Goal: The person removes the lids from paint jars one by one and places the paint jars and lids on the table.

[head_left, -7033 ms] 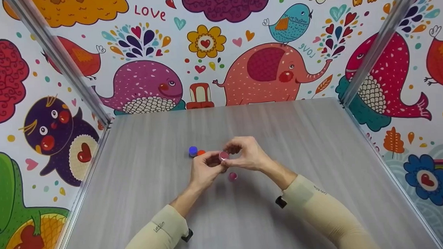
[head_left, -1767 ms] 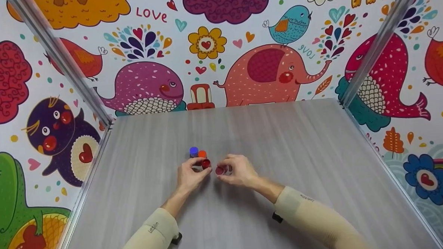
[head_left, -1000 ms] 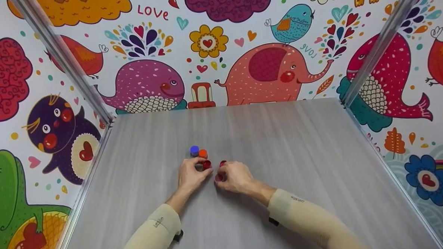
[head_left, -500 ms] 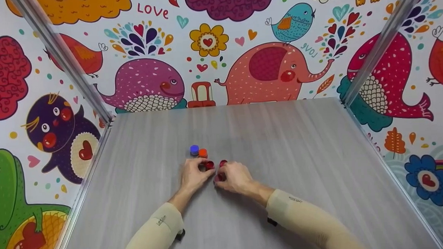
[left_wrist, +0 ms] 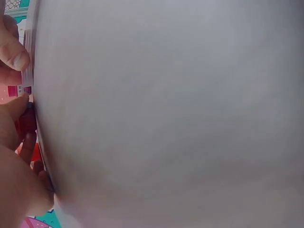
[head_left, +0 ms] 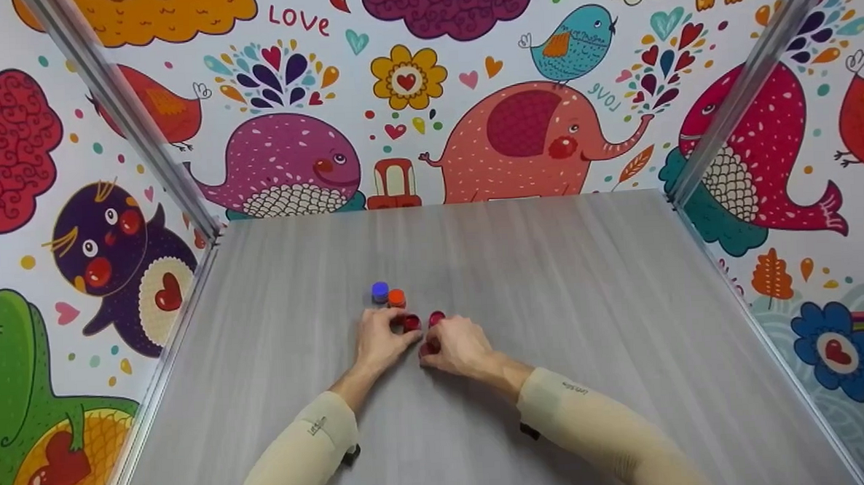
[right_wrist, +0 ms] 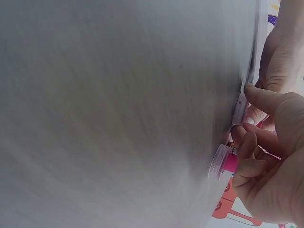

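Note:
My left hand (head_left: 382, 339) pinches a small red jar (head_left: 411, 323) between thumb and fingers, low at the tabletop. In the left wrist view this red jar (left_wrist: 27, 119) is partly covered by the fingers. Close beside it, my right hand (head_left: 460, 345) grips a clear, ridged round piece like a lid (right_wrist: 240, 110) by its edge, down at the table. Behind the right fingers stands a pink jar (head_left: 436, 317); in the right wrist view this pink jar (right_wrist: 230, 163) shows a clear ridged base and sits beside the curled fingers.
An orange-topped jar (head_left: 396, 297) and a blue-topped jar (head_left: 380, 291) stand together just beyond the left hand. The grey wood-look table (head_left: 550, 266) is bordered by metal rails and walls with printed cartoon animals.
Seven seconds ago both hands met around a pink round piece. They have since parted and lowered; the left took the red jar. Over the last second the left hand edged right.

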A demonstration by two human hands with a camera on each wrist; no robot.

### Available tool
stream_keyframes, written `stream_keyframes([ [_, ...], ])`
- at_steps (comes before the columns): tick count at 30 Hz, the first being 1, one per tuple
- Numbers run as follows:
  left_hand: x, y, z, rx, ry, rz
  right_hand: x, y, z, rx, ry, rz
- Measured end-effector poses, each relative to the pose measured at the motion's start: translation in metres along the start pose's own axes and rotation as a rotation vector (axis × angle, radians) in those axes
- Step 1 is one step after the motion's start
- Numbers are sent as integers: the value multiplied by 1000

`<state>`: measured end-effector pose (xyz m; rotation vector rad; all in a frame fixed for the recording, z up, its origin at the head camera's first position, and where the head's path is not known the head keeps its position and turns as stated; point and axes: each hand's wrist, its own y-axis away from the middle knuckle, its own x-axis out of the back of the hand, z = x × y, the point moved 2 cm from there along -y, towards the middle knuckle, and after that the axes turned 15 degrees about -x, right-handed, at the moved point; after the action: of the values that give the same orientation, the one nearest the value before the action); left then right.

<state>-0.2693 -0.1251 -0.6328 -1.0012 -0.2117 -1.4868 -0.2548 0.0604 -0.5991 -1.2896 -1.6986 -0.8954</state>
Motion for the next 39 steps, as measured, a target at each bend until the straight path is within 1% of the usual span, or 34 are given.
stream_keyframes([
  [4,0,-1,1,9,9,-15,-1,-1,1,0,-3,-12],
  [13,3,-3,1,7,11,-32,1,0,1,8,-27,0],
  [17,8,-1,0,34,43,-36,7,0,1,12,-54,2],
  [19,12,-1,-2,65,75,-32,11,-1,0,17,-59,5],
  [21,16,-1,-3,87,107,-18,16,-2,-1,21,-62,12],
  [24,22,-3,-4,100,155,23,24,-5,-2,22,-69,23],
  [28,29,-6,-4,82,174,79,32,-9,-3,23,-83,44],
  [33,34,-10,-6,84,150,135,38,-12,-5,32,-97,58],
  [36,37,-12,-9,108,124,165,39,-15,-7,50,-105,67],
  [39,40,-12,-13,135,110,180,40,-18,-9,69,-115,85],
])
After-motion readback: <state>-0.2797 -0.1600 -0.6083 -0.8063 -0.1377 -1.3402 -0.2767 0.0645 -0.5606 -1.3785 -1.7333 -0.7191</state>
